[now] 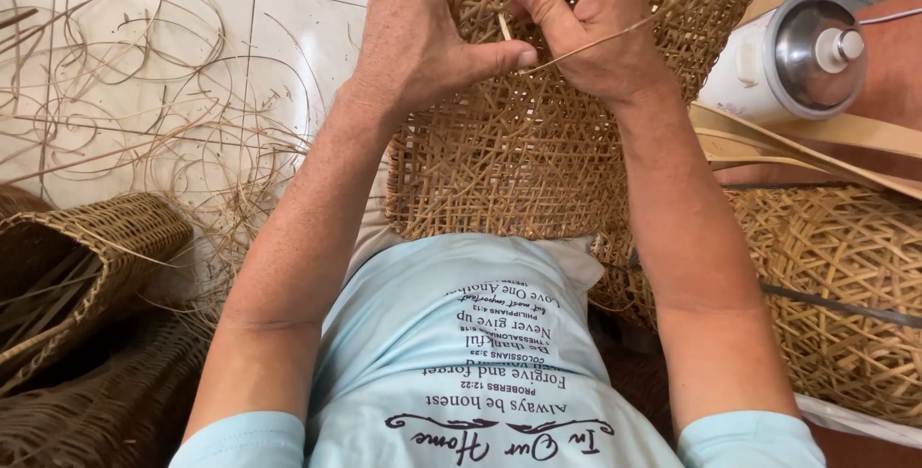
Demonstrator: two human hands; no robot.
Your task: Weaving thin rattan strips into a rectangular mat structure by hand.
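Observation:
An open-weave rattan panel [519,156] rests on my lap and reaches up past the top edge. My left hand [423,31] lies flat against its upper left part, thumb stretched right and pressing on the weave. My right hand [586,22] is clenched just beside that thumb, pinching a thin rattan strand [615,34] that runs up and to the right across the panel. A second loop of the strand crosses above the knuckles. The fingertips of both hands are partly hidden.
Loose rattan strands [144,113] curl over the white tiled floor at left. A dark woven basket [77,266] lies at lower left. A pale woven basket [845,286] sits at right, with flat cane strips [807,146] and a white-and-metal appliance [792,50] above it.

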